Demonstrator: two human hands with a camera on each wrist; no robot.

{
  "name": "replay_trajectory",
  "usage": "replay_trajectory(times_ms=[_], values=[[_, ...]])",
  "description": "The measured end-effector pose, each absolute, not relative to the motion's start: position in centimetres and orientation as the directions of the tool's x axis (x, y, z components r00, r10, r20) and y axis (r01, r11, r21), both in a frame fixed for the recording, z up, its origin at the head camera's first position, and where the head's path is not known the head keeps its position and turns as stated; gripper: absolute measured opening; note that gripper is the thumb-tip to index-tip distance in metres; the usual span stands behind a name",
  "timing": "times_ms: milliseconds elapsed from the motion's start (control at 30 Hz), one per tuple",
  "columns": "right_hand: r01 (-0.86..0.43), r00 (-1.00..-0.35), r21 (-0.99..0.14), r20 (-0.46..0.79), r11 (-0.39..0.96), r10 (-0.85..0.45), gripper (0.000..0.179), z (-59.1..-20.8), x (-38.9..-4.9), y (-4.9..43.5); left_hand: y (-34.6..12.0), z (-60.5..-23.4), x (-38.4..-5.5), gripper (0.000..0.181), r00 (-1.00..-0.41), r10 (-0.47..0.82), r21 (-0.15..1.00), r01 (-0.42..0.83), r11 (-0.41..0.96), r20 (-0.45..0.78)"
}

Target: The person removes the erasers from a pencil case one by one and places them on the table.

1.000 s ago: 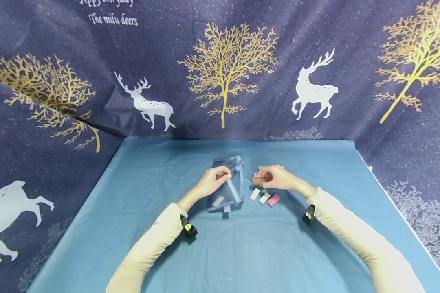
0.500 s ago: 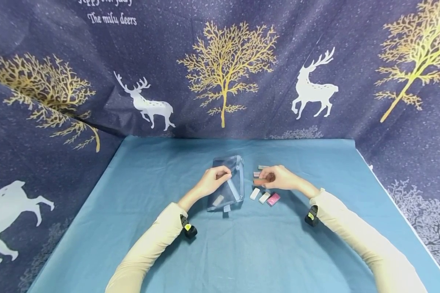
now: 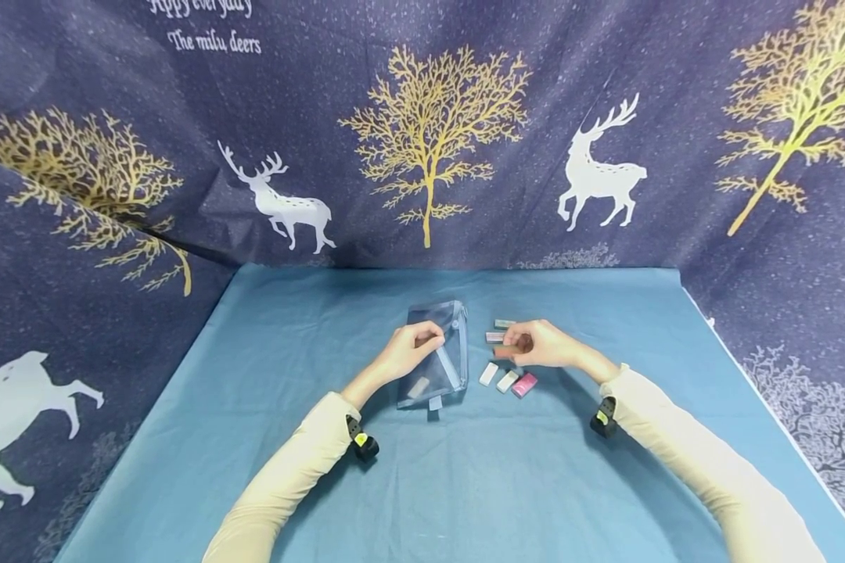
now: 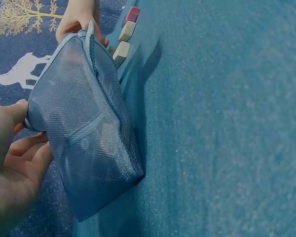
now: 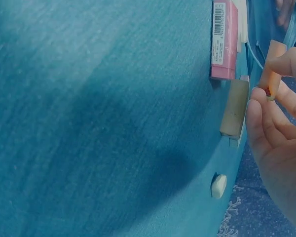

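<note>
My left hand (image 3: 411,349) pinches the edge of a blue mesh zip pouch (image 4: 79,118) that lies on the cloth in the head view. Through the mesh shows a pale block (image 3: 418,387). To the pouch's right, my right hand (image 3: 544,344) holds an orange-brown block, likely an eraser (image 5: 275,54), between thumb and fingers. In front of that hand lie two whitish blocks, one a white block (image 3: 488,374) and one a cream block (image 3: 507,381), beside a pink eraser (image 5: 224,44) with a barcode label. A pale-topped block (image 3: 494,338) sits just behind the fingers, partly hidden.
A greenish block (image 3: 504,323) lies at the back of the group. In the right wrist view, a small white piece (image 5: 218,186) rests on the blue cloth (image 3: 465,485). A dark printed curtain (image 3: 296,117) rises behind the table.
My right hand has moved slightly right, away from the pouch, with the orange-brown eraser. The two blocks behind it have come more into view. My left hand and the pouch stay in place.
</note>
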State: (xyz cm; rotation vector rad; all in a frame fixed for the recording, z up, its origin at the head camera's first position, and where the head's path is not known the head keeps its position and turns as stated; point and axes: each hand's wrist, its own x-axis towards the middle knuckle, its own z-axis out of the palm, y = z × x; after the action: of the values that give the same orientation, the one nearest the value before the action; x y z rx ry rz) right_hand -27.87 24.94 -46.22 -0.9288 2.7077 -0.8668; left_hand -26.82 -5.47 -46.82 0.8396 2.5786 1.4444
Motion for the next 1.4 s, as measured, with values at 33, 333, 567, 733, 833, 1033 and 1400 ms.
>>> replay_trajectory(times_ms=[33, 333, 567, 733, 833, 1033, 1400], values=[[-0.514, -0.797, -0.569, 0.04, 0.642, -0.603, 0.024, -46.3, -27.9, 25.0, -5.5, -46.8, -26.8, 0.027, -0.848, 0.492, 0.808, 0.424, 0.409, 0.197], [-0.519, -0.796, -0.572, 0.051, 0.636, -0.603, 0.025, -46.1, -27.6, 25.1, -5.5, -46.7, -26.6, 0.029, -0.845, 0.501, 0.816, 0.417, 0.401, 0.187], [-0.525, -0.788, -0.575, 0.05, 0.628, -0.613, 0.025, -46.0, -27.5, 25.3, -5.6, -46.7, -26.6, 0.027, -0.842, 0.502, 0.806, 0.431, 0.407, 0.197], [-0.525, -0.787, -0.581, 0.052, 0.622, -0.615, 0.026, -45.8, -27.5, 25.5, -5.6, -47.0, -26.9, 0.026, -0.836, 0.503, 0.803, 0.448, 0.393, 0.22], [-0.533, -0.781, -0.579, 0.056, 0.617, -0.622, 0.025, -45.7, -27.3, 25.7, -5.6, -47.0, -26.9, 0.026, -0.836, 0.502, 0.804, 0.448, 0.392, 0.221], [-0.508, -0.788, -0.587, 0.022, 0.63, -0.615, 0.024, -45.6, -26.9, 26.1, -5.6, -47.1, -26.8, 0.027, -0.841, 0.497, 0.805, 0.438, 0.4, 0.211], [-0.496, -0.797, -0.57, 0.0, 0.654, -0.605, 0.023, -46.0, -27.0, 26.5, -5.7, -46.7, -26.5, 0.027, -0.849, 0.488, 0.795, 0.433, 0.425, 0.202]])
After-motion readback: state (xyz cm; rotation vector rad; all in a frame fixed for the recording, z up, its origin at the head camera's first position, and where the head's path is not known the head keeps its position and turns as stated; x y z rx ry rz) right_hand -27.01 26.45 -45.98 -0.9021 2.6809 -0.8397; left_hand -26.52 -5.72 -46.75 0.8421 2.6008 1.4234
